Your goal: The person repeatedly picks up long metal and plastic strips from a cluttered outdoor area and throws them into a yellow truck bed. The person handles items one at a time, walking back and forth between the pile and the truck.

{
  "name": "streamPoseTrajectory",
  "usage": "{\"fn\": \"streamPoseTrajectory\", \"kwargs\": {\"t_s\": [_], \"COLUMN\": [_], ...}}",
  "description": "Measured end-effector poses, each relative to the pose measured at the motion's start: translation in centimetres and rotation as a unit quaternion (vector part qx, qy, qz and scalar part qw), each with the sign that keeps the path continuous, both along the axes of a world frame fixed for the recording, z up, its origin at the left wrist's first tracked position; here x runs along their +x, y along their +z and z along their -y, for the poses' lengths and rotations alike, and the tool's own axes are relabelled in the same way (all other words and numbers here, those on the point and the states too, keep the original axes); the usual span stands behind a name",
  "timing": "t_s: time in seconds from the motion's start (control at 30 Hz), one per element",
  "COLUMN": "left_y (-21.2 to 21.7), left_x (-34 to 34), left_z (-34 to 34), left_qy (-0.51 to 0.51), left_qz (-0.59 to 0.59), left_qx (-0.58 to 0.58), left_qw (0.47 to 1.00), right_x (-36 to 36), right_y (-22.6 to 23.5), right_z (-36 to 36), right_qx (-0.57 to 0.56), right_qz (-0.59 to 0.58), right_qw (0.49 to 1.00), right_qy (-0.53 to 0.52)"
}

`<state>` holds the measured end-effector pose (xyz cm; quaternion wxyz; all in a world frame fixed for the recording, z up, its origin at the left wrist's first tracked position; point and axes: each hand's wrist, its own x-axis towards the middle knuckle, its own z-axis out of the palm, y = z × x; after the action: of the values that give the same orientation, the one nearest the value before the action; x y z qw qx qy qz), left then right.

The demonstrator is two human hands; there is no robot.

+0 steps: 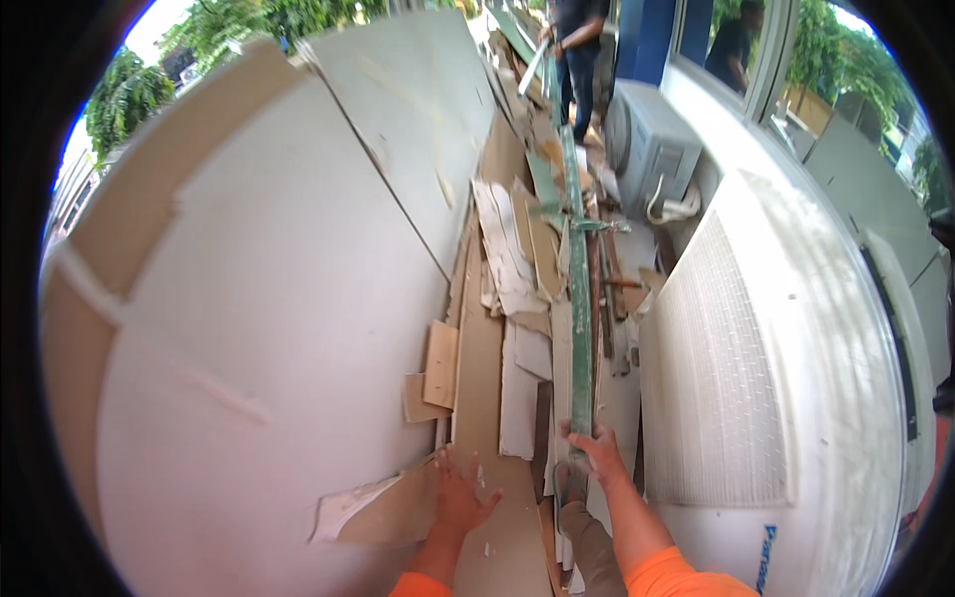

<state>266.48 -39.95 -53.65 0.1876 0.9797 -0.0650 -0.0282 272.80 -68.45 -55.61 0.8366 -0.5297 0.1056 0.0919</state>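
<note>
Green bar (581, 343), near end between fingers (583, 442) of right hand (603, 456)

1. Our left hand (464, 500) blurs; we cannot tell whether it touches the brown board (512, 537).
2. We cannot make out every finger of our right hand (599, 456) gripping the green beam (580, 318).
3. Edges crop a co-worker (580, 35) above and our orange sleeves (686, 579) below.

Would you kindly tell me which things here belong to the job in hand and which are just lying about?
In use, apparently:
green beam, held in the right hand
left hand, spread and empty

Lying or standing about:
broken board pieces
white panels
grey outdoor unit
</note>
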Motion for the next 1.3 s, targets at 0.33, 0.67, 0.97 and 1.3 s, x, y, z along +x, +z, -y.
{"fn": "streamPoseTrajectory", "kwargs": {"t_s": [0.33, 0.67, 0.97, 1.3], "left_y": [29.2, 25.7, 28.2, 37.9], "left_x": [-19.5, -26.4, -42.0, -53.7], "left_z": [4.1, 4.4, 8.9, 7.7], "left_qy": [0.094, 0.138, 0.283, 0.264], "left_qz": [0.176, 0.118, 0.205, 0.330], "left_qx": [-0.359, -0.758, -0.609, -0.607], "left_qw": [0.912, 0.626, 0.712, 0.673], "right_x": [-36.8, -58.4, -65.1, -70.1], "right_y": [25.2, 31.7, 33.5, 32.5], "right_z": [1.3, 9.0, 16.0, 21.4], "right_qx": [0.074, 0.097, 0.090, 0.037], "right_qz": [0.022, -0.081, 0.023, 0.029], "right_qw": [0.985, 0.911, 0.912, 0.915], "right_qy": [0.156, 0.392, 0.399, 0.402]}}
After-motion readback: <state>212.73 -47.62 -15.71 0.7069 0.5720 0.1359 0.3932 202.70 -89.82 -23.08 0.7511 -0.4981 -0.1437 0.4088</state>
